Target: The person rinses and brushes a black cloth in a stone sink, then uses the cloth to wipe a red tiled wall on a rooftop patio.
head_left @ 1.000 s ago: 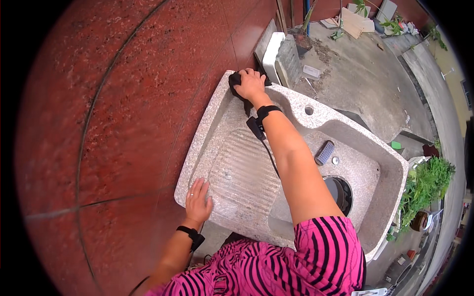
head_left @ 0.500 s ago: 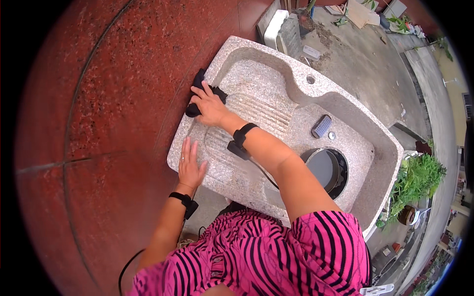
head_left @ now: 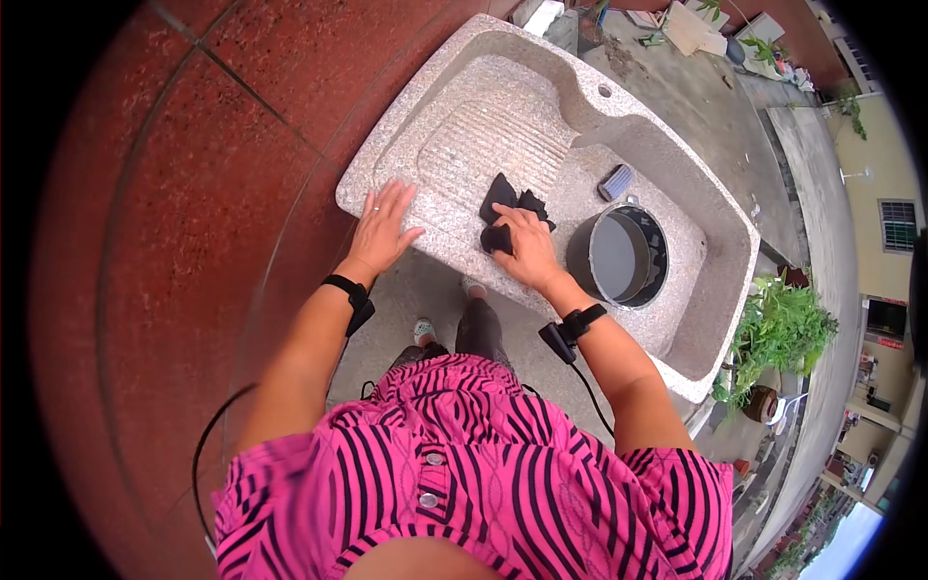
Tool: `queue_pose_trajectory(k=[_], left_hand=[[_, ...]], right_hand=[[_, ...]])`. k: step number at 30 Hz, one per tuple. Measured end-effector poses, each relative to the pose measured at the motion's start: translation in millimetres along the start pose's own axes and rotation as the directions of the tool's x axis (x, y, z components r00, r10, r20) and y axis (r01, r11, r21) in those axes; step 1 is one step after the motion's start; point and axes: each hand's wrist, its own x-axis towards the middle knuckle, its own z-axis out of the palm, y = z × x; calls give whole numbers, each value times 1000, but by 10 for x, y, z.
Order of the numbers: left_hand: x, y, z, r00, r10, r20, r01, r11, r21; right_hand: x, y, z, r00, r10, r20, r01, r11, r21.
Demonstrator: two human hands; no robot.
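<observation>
In front of me stands a speckled stone laundry sink (head_left: 416,121) with a ribbed washboard slope (head_left: 493,145) on its left side. My right hand (head_left: 530,249) grips a crumpled black cloth (head_left: 499,198) and presses it on the lower part of the slope, near the front rim. Some of the cloth bulges out past my fingers. My left hand (head_left: 385,230) lies flat with fingers stretched on the sink's near left corner, holding nothing. Right of the cloth a dark bucket (head_left: 592,256) with greyish water stands in the basin.
A blue-grey scrubbing brush (head_left: 616,182) lies behind the bucket. Red tiled wall (head_left: 232,193) borders the sink on the left. Green leafy plants (head_left: 788,329) grow beyond its right end. My shoes (head_left: 425,332) show on the concrete floor below.
My right hand has drawn the black cloth from the left rim across to the washboard's lower right. The left hand stays flat near the corner. My view has shifted.
</observation>
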Motion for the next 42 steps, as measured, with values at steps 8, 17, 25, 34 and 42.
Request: queue_pose_trajectory(k=[8, 17, 25, 34, 42], left_hand=[[-1360, 12, 2, 955, -295, -39, 279, 932, -231], [-4541, 195, 510, 401, -894, 202, 916, 387, -107], [-5629, 2174, 1481, -213, -976, 44, 964, -217, -156], [-5655, 3460, 2893, -168, -952, 256, 863, -267, -428], [-5318, 2324, 2722, -94, -974, 207, 784, -200, -587]], right_hand=[[-639, -363, -79, 996, -30, 81, 44, 984, -174], [1030, -1454, 774, 804, -566, 181, 594, 772, -227], [1323, -1584, 971, 743, -464, 483, 669, 525, -526], [113, -637, 463, 540, -532, 652, 841, 309, -444], [-832, 523, -113, 535, -320, 782, 832, 359, -422]])
